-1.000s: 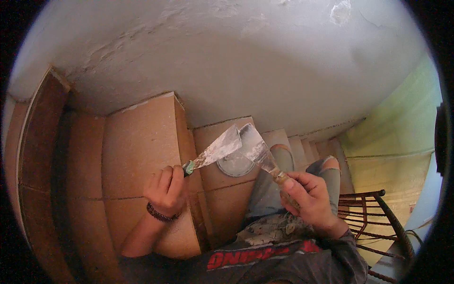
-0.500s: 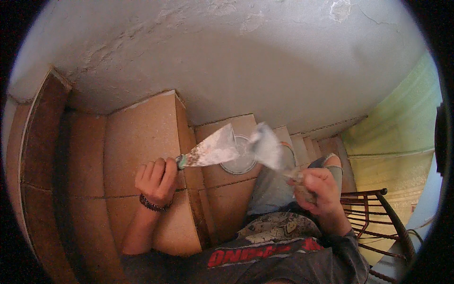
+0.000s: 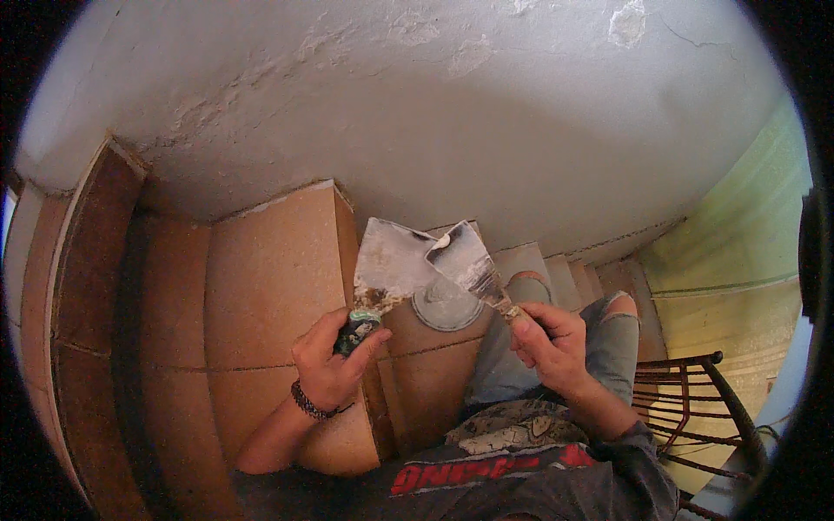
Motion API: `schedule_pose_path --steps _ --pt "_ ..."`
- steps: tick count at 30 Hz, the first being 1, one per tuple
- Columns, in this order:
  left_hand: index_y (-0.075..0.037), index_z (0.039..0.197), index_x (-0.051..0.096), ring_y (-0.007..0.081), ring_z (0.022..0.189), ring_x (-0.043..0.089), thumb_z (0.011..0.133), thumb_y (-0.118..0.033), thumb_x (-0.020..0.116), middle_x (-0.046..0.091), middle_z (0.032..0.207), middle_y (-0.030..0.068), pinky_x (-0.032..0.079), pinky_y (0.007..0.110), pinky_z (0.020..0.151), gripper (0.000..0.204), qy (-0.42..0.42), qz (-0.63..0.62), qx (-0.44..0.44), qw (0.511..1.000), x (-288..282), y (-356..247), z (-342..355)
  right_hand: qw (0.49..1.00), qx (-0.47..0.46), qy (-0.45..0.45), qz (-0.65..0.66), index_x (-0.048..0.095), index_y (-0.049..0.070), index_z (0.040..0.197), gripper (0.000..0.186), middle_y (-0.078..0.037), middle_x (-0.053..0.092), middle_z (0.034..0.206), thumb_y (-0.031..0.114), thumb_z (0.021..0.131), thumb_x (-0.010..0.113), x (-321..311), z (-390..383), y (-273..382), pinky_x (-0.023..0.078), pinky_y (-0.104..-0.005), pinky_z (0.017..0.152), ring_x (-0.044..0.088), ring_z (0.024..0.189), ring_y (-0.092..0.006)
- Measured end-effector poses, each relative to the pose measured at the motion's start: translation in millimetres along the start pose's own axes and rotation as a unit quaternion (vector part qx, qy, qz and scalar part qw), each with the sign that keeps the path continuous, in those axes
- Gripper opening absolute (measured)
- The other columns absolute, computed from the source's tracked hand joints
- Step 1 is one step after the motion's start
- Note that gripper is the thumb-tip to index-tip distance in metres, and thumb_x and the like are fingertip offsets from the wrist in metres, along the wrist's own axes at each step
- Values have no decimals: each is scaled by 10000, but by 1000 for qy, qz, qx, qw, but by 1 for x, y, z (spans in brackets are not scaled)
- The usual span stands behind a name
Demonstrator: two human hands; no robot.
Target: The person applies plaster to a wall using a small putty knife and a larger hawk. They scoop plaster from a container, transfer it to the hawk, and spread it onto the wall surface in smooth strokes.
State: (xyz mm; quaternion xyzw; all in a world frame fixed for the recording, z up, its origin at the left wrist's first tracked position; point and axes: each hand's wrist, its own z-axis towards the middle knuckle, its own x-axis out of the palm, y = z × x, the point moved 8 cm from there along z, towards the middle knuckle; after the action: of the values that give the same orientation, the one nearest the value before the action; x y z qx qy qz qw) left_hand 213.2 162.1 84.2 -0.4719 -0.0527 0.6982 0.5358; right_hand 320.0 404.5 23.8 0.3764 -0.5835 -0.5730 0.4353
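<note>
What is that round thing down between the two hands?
In the head view, a round grey container sits on a step below, showing between the left hand and right hand, partly behind the two putty knives.

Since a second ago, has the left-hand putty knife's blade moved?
Yes. The left hand has swung its putty knife from lying slanted to near upright, judged against the round container on the step; its blade now meets the right hand's knife.

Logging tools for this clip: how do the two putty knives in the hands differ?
The left hand holds the wider knife, with a dark green-tipped handle and its blade mostly coated in pale filler. The right hand holds the narrower knife, with a lighter, smeared handle and bare dark metal near one corner. Both blades point up toward the wall and overlap at their edges.
</note>
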Motion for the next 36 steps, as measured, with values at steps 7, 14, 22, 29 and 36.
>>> schedule_pose_path --steps 7,14,22,29,36 --pt "9 900 606 243 588 604 690 -147 815 602 700 128 471 319 527 335 28 50 74 996 3 -5 3 999 -43 26 -20 657 -29 1029 230 1 607 687 155 896 623 5 12 22 401 -204 494 508 584 -35" --pt "8 907 603 255 585 618 706 -143 790 608 689 132 481 328 529 314 35 16 78 996 5 -6 2 993 35 79 79 670 -25 969 253 -20 561 611 204 865 639 -29 19 30 318 -224 382 429 438 -60" --pt "22 902 610 222 527 590 721 -149 773 605 683 118 453 297 506 298 167 -148 68 972 15 3 6 950 164 233 126 665 -52 832 356 -57 523 516 302 819 627 -46 38 -22 251 -256 309 394 339 -99" --pt "-21 942 631 208 563 599 763 -183 761 608 683 107 450 282 526 274 256 -182 3 949 43 -9 -38 915 144 299 231 657 -72 832 417 -102 577 561 341 781 648 -26 6 -40 304 -300 312 448 352 -127" --pt "-17 913 581 107 558 562 868 -170 653 572 677 28 449 287 499 175 114 -325 -140 928 68 4 -57 880 106 206 414 614 -37 981 505 -85 535 579 444 854 527 -92 -5 -39 339 -302 364 432 386 -178"
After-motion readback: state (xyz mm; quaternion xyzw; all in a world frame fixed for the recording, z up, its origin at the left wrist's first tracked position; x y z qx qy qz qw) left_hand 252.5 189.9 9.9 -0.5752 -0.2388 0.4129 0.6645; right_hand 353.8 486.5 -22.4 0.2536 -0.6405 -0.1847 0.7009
